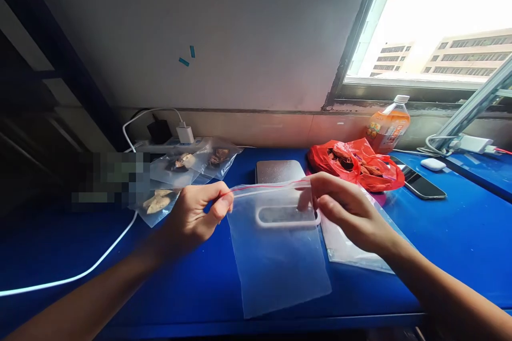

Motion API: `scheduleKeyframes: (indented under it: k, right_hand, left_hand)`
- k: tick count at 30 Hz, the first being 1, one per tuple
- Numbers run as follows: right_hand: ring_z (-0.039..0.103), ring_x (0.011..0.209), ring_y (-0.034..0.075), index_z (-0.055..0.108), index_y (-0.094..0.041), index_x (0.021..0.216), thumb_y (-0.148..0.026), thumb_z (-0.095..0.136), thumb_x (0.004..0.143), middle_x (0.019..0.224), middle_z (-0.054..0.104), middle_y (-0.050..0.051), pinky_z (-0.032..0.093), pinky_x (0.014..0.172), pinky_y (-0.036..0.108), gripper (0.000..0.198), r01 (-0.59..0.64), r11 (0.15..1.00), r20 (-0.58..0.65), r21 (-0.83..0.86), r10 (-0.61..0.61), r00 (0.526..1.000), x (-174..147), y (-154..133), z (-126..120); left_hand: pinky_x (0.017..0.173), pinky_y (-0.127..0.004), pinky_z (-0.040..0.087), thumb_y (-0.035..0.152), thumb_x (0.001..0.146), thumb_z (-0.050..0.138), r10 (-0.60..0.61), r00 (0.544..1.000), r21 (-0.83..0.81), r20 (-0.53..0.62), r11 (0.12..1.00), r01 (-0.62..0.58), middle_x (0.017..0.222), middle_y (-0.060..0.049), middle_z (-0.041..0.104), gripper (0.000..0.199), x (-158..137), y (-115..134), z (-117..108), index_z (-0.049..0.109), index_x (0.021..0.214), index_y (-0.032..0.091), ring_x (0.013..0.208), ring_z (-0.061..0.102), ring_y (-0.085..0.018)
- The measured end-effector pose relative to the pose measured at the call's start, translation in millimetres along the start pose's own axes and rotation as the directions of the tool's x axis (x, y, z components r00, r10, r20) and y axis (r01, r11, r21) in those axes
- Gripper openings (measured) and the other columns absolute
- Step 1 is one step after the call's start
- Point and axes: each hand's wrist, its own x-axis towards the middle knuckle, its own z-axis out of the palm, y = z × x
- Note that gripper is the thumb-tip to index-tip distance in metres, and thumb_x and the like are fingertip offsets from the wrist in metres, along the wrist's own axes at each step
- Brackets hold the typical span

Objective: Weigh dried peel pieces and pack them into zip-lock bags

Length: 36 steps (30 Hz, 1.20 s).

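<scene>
A clear zip-lock bag [282,272] with a red line along its top edge hangs flat, nothing visible inside it. My left hand [200,210] pinches its top left corner, and my right hand [348,210] grips the top right corner. Behind the bag sits a small silver-topped scale [280,170], whose white-rimmed front panel shows through the film. Just past my right hand lies an open red plastic bag [394,173] with dried brown pieces [344,160] in it. A stack of clear plastic bags [356,253] lies partly under my right wrist.
On the left are several clear bags [158,202] with dried pieces, a white charger [184,132] and a white cable [100,258] crossing the blue table [176,293]. To the right stand an orange drink bottle [390,125], a phone [424,184] and a white earbud case [432,164].
</scene>
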Motion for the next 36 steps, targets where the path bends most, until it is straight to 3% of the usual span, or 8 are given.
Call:
scheduleKeyframes:
  k: [4, 8, 11, 14, 17, 23, 27, 36]
  right_hand:
    - [0.055, 0.055, 0.012, 0.063, -0.017, 0.084, -0.042, 0.058, 0.093, 0.062, 0.061, 0.001, 0.042, 0.05, 0.023, 0.027, -0.01, 0.995, -0.141, -0.1, -0.004, 0.99, 8.5, 0.3, -12.5]
    - [0.048, 0.048, 0.008, 0.064, -0.017, 0.088, -0.05, 0.069, 0.084, 0.055, 0.053, -0.003, 0.036, 0.046, 0.022, 0.034, -0.174, 0.981, -0.335, -0.081, 0.137, 0.932, 9.1, 9.9, -72.6]
    - [0.043, 0.047, 0.006, 0.062, -0.017, 0.081, -0.047, 0.069, 0.085, 0.054, 0.05, -0.004, 0.03, 0.047, 0.023, 0.031, -0.441, 0.893, -0.291, -0.083, 0.402, 0.868, -1.2, 30.3, -126.8]
    - [0.044, 0.047, 0.006, 0.057, -0.017, 0.065, -0.041, 0.062, 0.089, 0.052, 0.05, -0.003, 0.03, 0.049, 0.025, 0.034, -0.609, 0.775, -0.138, -0.166, 0.594, 0.793, -11.4, 55.6, -156.3]
    - [0.043, 0.044, 0.007, 0.057, -0.016, 0.059, -0.035, 0.05, 0.092, 0.049, 0.05, -0.002, 0.03, 0.049, 0.027, 0.038, -0.683, 0.699, -0.08, -0.212, 0.684, 0.725, -15.2, 71.3, -156.7]
    - [0.045, 0.041, 0.007, 0.063, -0.014, 0.063, -0.031, 0.046, 0.09, 0.047, 0.054, 0.001, 0.028, 0.049, 0.028, 0.035, -0.716, 0.659, 0.051, -0.23, 0.743, 0.667, -16.6, 64.9, -142.2]
    - [0.043, 0.042, 0.006, 0.056, -0.014, 0.053, -0.031, 0.049, 0.088, 0.046, 0.051, 0.002, 0.028, 0.05, 0.029, 0.039, -0.754, 0.609, 0.048, -0.246, 0.784, 0.618, -16.0, 68.6, -147.4]
    - [0.042, 0.041, 0.008, 0.047, -0.018, 0.047, -0.024, 0.047, 0.082, 0.045, 0.049, 0.003, 0.029, 0.044, 0.027, 0.036, -0.674, 0.673, -0.224, -0.305, 0.637, 0.738, -6.0, 102.9, -136.1]
  left_hand:
    - [0.052, -0.023, 0.042, 0.039, 0.095, 0.042, -0.037, 0.993, 0.058, 0.11, 0.998, 0.031, 0.059, 0.003, 0.056, 0.033, 4.3, -5.8, 1.7, 0.061, 0.076, 0.019, 0.052, 0.053, -0.012]
    - [0.087, -0.028, 0.053, 0.049, 0.095, 0.042, -0.085, 0.993, 0.427, 0.078, 0.903, 0.044, 0.106, -0.004, 0.07, 0.039, 19.7, -30.7, -3.3, 0.064, 0.11, 0.021, 0.098, 0.066, -0.02]
    - [0.114, -0.04, 0.036, 0.048, 0.092, 0.044, -0.137, 0.99, 0.575, -0.046, 0.807, 0.138, 0.137, -0.012, 0.058, 0.051, 33.4, -58.5, -9.5, 0.058, 0.129, 0.015, 0.132, 0.049, -0.029]
    - [0.116, -0.055, 0.029, 0.052, 0.091, 0.046, -0.25, 0.96, 0.648, -0.124, 0.712, 0.269, 0.157, -0.02, 0.033, 0.069, 45.1, -82.5, -12.7, 0.042, 0.147, 0.012, 0.144, 0.032, -0.041]
    - [0.108, -0.066, 0.033, 0.061, 0.091, 0.044, -0.363, 0.918, 0.702, -0.161, 0.612, 0.365, 0.162, -0.026, 0.019, 0.08, 55.2, -96.1, -12.0, 0.029, 0.155, 0.015, 0.142, 0.031, -0.052]
    - [0.104, -0.065, 0.037, 0.043, 0.091, 0.051, -0.402, 0.903, 0.785, -0.153, 0.506, 0.358, 0.139, -0.025, 0.056, 0.066, 62.0, -104.2, -16.2, 0.039, 0.148, 0.011, 0.131, 0.047, -0.047]
    - [0.103, -0.061, 0.039, 0.031, 0.09, 0.051, -0.397, 0.909, 0.815, -0.129, 0.48, 0.325, 0.132, -0.024, 0.061, 0.051, 57.6, -107.8, -22.4, 0.053, 0.137, 0.01, 0.129, 0.05, -0.044]
    - [0.117, -0.049, 0.031, 0.044, 0.092, 0.058, -0.353, 0.933, 0.803, 0.071, 0.575, 0.156, 0.164, -0.006, 0.026, 0.07, 53.5, -105.1, -20.1, 0.031, 0.155, 0.03, 0.151, 0.024, -0.033]
